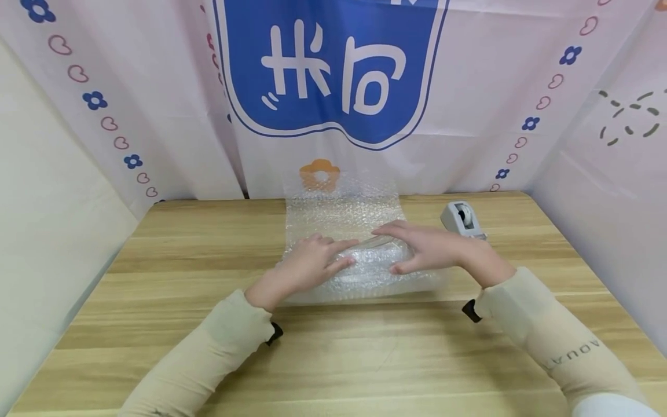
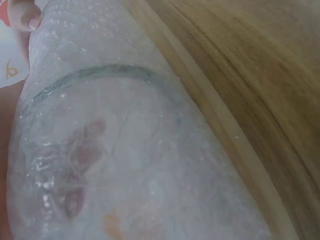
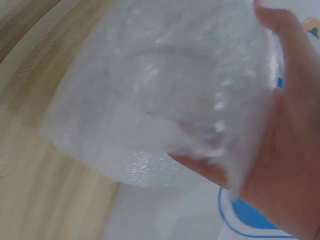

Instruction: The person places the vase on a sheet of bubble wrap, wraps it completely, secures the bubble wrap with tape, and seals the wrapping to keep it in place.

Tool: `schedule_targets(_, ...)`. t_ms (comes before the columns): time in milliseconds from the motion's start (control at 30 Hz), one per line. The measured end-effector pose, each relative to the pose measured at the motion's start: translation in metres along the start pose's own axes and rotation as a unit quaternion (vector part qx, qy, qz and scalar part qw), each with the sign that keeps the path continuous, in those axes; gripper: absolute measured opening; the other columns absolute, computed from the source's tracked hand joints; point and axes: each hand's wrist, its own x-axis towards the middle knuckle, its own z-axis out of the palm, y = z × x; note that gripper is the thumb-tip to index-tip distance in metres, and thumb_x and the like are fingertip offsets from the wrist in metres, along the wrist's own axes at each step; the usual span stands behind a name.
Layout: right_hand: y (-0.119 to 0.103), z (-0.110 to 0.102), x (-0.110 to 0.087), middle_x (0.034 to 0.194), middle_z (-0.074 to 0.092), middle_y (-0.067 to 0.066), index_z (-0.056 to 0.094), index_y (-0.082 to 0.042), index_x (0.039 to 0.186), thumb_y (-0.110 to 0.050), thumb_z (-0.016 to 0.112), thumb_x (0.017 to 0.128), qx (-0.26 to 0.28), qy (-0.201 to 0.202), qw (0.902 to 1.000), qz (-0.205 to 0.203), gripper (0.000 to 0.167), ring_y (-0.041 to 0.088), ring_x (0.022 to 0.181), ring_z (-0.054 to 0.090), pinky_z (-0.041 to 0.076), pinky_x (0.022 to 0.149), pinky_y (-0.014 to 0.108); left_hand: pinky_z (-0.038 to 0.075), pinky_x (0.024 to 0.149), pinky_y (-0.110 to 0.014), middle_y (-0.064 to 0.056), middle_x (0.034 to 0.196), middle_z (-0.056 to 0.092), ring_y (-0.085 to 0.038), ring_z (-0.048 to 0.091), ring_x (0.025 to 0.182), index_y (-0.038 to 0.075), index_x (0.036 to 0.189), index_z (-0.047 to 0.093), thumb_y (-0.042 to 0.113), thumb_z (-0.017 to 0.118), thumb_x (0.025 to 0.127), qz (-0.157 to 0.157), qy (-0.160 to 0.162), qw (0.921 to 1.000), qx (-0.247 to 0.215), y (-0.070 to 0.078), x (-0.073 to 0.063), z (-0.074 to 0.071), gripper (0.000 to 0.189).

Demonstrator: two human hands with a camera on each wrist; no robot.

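Observation:
A sheet of clear bubble wrap (image 1: 341,211) lies on the wooden table, its far end rising against the backdrop. Its near part is folded over into a thick bundle (image 1: 359,281). A curved greenish rim (image 2: 115,70) shows through the plastic in the left wrist view; what is wrapped there is blurred by the bubbles. My left hand (image 1: 304,263) holds the bundle's left side, thumb nearer me than the fingers. On the right side my right hand (image 1: 435,248) holds it, fingers over the far side. Plastic partly covers that thumb in the right wrist view.
A grey tape dispenser (image 1: 461,219) with a roll in it stands right of the wrap, just beyond my right hand. Behind the table (image 1: 172,255) hangs a printed cloth backdrop (image 1: 469,104); pale walls close in both sides.

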Motion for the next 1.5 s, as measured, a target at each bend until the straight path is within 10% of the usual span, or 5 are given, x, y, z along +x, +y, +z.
schedule_targets(400, -0.028, 0.016, -0.010, 0.160, 0.039, 0.015, 0.040, -0.011, 0.157, -0.058, 0.077, 0.085, -0.202, 0.110, 0.9718, -0.053, 0.093, 0.041, 0.148, 0.031, 0.023, 0.118, 0.065, 0.044, 0.103, -0.063, -0.016, 0.136, 0.064, -0.040, 0.056, 0.127, 0.024, 0.155, 0.048, 0.047, 0.048, 0.108, -0.018, -0.020, 0.9994, -0.020, -0.004, 0.005, -0.004, 0.052)
schedule_targets(733, -0.008, 0.032, -0.004, 0.157, 0.039, 0.021, 0.042, -0.014, 0.156, -0.053, 0.084, 0.080, -0.116, 0.110, 0.9870, -0.014, 0.096, 0.041, 0.141, 0.042, 0.044, 0.107, 0.059, 0.043, 0.104, -0.066, -0.012, 0.139, 0.063, -0.039, 0.055, 0.128, 0.025, 0.154, 0.049, 0.048, 0.046, 0.108, -0.024, -0.033, 0.9980, -0.049, -0.007, 0.005, -0.002, 0.052)
schedule_targets(1500, -0.013, 0.038, -0.005, 0.147, 0.050, 0.020, 0.050, -0.010, 0.149, -0.050, 0.083, 0.078, -0.165, 0.135, 0.9765, -0.032, 0.088, 0.039, 0.130, 0.053, 0.050, 0.102, 0.055, 0.038, 0.113, -0.056, -0.004, 0.146, 0.058, -0.029, 0.054, 0.134, 0.019, 0.150, 0.054, 0.045, 0.050, 0.108, 0.003, -0.050, 0.9927, -0.109, -0.009, 0.002, -0.006, 0.050)
